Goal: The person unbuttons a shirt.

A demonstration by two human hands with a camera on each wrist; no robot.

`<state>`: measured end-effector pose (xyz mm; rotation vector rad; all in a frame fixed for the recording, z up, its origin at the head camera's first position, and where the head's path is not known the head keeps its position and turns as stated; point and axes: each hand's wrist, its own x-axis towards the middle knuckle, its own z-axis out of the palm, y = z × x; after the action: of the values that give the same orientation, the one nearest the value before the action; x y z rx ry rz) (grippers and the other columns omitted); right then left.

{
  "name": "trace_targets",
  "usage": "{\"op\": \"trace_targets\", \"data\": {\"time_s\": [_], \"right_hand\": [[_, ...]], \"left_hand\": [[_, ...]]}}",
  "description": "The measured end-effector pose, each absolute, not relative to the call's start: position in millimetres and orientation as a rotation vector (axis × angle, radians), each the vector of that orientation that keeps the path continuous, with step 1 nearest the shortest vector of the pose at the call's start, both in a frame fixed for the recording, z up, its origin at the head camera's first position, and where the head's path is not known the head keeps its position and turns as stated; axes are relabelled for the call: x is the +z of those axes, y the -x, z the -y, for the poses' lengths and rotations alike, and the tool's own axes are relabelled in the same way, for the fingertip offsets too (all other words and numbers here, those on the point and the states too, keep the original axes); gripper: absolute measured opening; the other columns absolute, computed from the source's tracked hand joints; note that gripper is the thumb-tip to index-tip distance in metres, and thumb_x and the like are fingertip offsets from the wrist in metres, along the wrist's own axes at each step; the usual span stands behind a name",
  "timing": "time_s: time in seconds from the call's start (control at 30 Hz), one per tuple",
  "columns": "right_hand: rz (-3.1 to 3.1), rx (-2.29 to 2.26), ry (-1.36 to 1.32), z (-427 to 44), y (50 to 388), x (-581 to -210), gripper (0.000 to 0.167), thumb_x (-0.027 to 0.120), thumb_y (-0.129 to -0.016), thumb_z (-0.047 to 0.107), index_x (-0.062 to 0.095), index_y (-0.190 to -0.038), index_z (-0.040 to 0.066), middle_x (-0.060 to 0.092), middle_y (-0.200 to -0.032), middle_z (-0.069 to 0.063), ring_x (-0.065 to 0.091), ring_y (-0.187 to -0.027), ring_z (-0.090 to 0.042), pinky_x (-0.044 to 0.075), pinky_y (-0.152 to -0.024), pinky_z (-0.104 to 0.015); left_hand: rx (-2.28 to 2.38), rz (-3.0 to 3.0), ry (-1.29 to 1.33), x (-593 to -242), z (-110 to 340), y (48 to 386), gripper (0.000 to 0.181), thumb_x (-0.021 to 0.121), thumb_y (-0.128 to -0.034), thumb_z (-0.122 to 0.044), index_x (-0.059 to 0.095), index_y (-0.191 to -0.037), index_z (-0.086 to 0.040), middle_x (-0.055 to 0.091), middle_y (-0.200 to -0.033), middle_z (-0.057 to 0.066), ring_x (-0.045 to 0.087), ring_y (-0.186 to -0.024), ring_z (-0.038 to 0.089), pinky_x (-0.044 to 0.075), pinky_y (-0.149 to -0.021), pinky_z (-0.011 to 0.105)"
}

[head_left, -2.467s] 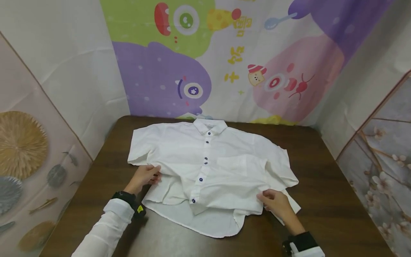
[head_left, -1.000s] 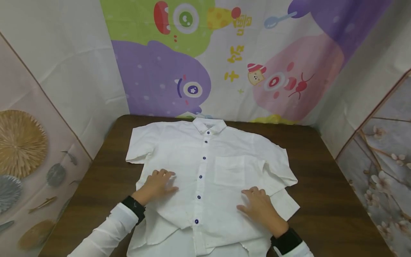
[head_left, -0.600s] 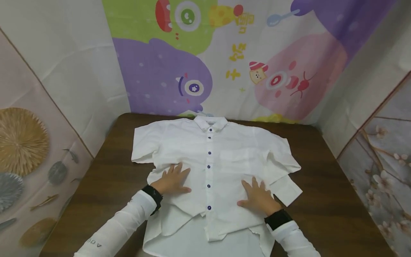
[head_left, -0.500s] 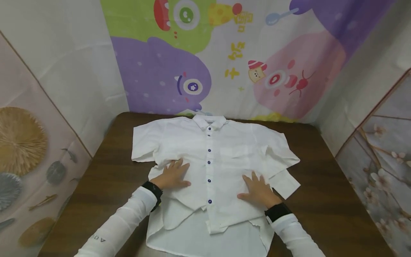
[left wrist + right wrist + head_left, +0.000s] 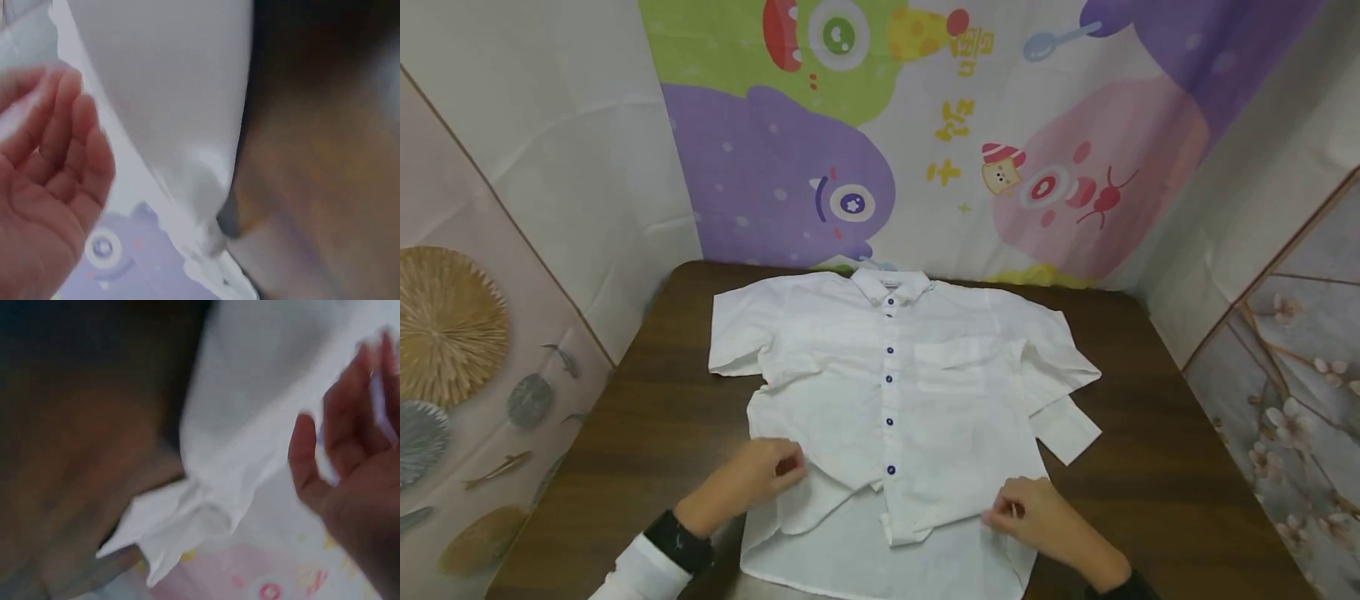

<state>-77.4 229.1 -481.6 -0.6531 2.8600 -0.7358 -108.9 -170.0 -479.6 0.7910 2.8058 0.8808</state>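
A white short-sleeved shirt (image 5: 820, 417) with dark blue buttons lies front up, its collar at the far side. Its front hem is uneven and the longer back panel shows below it. My left hand (image 5: 741, 483) is beside the lower left front edge, its fingers loosely curled. In the left wrist view no cloth shows clearly between those fingers (image 5: 84, 125). My right hand (image 5: 1033, 512) hovers at the lower right hem, fingers bent. In the right wrist view its thumb and fingers (image 5: 350, 406) stand apart with no cloth seen between them.
The shirt lies on a dark brown wooden table (image 5: 1150, 500). A cartoon-printed cloth backdrop (image 5: 940, 225) hangs right behind the table's far edge. Patterned panels (image 5: 1300, 400) stand at both sides.
The shirt was pulled toward me and its front spread, then shifted slightly back. Both hands, flat with spread fingers on the front half a second ago, have lifted off and come down to the hem.
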Motion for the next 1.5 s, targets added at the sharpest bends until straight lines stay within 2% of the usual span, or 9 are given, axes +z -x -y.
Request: {"op": "trace_targets", "data": {"time_s": [0.17,0.27,0.37,0.47,0.67,0.93,1.17,1.3,1.5], "right_hand": [[-2.995,-0.33,0.566,-215.3,51.4,-493.5,0.031,0.075,-0.072,0.041,0.058,-0.083,0.018,0.045,-0.077,0.011,0.043,-0.072,-0.007,0.033,-0.066,-0.027],[-3.072,-0.215,0.484,-209.8,49.2,-500.8,0.026,0.075,-0.073,0.03,0.058,-0.085,0.013,0.046,-0.076,0.006,0.045,-0.073,-0.013,0.034,-0.067,-0.031],[-3.143,-0.153,0.475,-209.8,51.2,-504.9,0.013,0.07,-0.073,0.016,0.06,-0.08,0.012,0.049,-0.072,0.003,0.046,-0.069,-0.015,0.033,-0.063,-0.031],[-3.172,-0.15,0.493,-212.2,54.4,-503.2,0.008,0.067,-0.072,0.009,0.06,-0.074,0.012,0.051,-0.068,0.004,0.046,-0.064,-0.013,0.033,-0.06,-0.029],[-3.194,-0.621,0.518,-226.8,59.9,-485.0,0.02,0.068,-0.07,0.005,0.055,-0.07,0.02,0.042,-0.066,0.015,0.035,-0.066,-0.002,0.027,-0.064,-0.025],[-2.993,-1.241,0.932,-254.8,54.0,-454.2,0.036,0.061,-0.065,-0.01,0.052,-0.072,0.024,0.06,-0.079,0.012,0.047,-0.071,0.001,0.029,-0.063,-0.022],[-2.733,-1.135,0.846,-281.2,40.8,-468.3,0.031,0.06,-0.07,-0.009,0.049,-0.063,0.019,0.064,-0.074,0.011,0.041,-0.061,0.007,0.034,-0.053,-0.017],[-2.656,-0.871,0.626,-290.6,36.1,-482.8,0.023,0.058,-0.074,-0.002,0.051,-0.064,0.018,0.053,-0.069,0.012,0.039,-0.064,0.004,0.033,-0.054,-0.019],[-2.667,-0.496,0.554,-272.2,30.9,-483.3,0.025,0.056,-0.07,-0.003,0.051,-0.077,0.021,0.044,-0.078,0.011,0.036,-0.072,-0.008,0.032,-0.065,-0.031]], "left_hand": [[0.614,-2.818,-1.007,-490.3,167.3,79.8,0.021,0.072,-0.0768,-0.035,0.064,-0.087,-0.019,0.056,-0.085,-0.01,0.053,-0.077,0.006,0.046,-0.067,0.024],[0.411,-2.974,-1.054,-502.0,168.2,73.7,0.032,0.077,-0.0693,-0.035,0.062,-0.091,-0.017,0.053,-0.086,-0.007,0.051,-0.078,0.01,0.044,-0.066,0.027],[0.349,-3.091,-1.095,-510.1,170.2,72.2,0.029,0.079,-0.0658,-0.026,0.06,-0.085,-0.016,0.052,-0.081,-0.006,0.051,-0.073,0.013,0.041,-0.062,0.028],[0.385,-3.133,-1.145,-510.8,171.6,71.9,0.023,0.077,-0.0661,-0.016,0.058,-0.078,-0.017,0.052,-0.074,-0.008,0.051,-0.067,0.011,0.038,-0.058,0.026],[0.658,-3.106,-1.083,-489.5,177.0,72.3,0.017,0.068,-0.0711,-0.012,0.054,-0.072,-0.021,0.05,-0.072,-0.013,0.045,-0.067,0.003,0.04,-0.059,0.019],[0.944,-2.829,-1.074,-457.3,193.2,64.7,0.021,0.057,-0.0711,-0.005,0.05,-0.073,-0.025,0.046,-0.076,-0.016,0.038,-0.066,-0.004,0.035,-0.055,0.014],[0.717,-2.592,-0.968,-472.1,207.1,50.1,0.024,0.056,-0.0804,-0.014,0.046,-0.061,-0.024,0.037,-0.066,-0.016,0.033,-0.061,-0.002,0.028,-0.054,0.014],[0.535,-2.581,-0.88,-482.7,211.3,43.5,0.025,0.057,-0.0767,-0.017,0.046,-0.056,-0.023,0.034,-0.065,-0.014,0.03,-0.061,0.003,0.025,-0.054,0.018],[0.387,-2.538,-0.853,-481.4,194.2,39.2,0.024,0.064,-0.0675,-0.015,0.042,-0.075,-0.023,0.031,-0.079,-0.012,0.028,-0.07,0.008,0.023,-0.059,0.023]]}}
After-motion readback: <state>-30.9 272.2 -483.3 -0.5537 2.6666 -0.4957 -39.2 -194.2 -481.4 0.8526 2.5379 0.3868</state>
